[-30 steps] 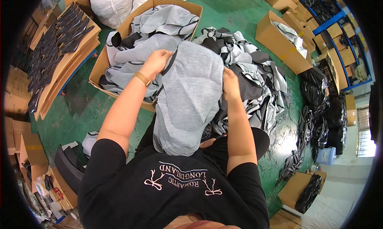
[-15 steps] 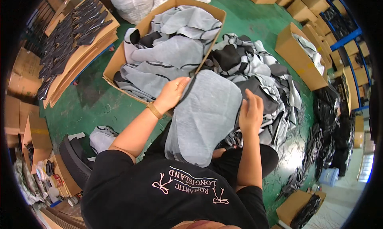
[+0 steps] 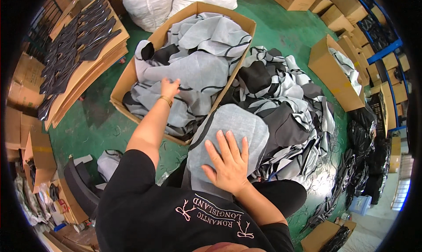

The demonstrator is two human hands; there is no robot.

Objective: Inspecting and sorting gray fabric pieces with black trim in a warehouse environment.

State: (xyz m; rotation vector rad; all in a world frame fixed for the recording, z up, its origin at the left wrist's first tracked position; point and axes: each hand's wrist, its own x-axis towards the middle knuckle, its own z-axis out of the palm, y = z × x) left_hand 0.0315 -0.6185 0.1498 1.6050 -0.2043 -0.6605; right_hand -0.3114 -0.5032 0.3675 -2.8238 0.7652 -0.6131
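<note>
Head view: right hand [image 3: 227,163] flat on grey fabric piece [image 3: 233,126]

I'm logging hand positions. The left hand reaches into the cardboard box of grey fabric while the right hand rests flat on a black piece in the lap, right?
Not quite: the head view shows the right hand flat on a grey fabric piece, not black. The left hand does reach into the cardboard box.
</note>
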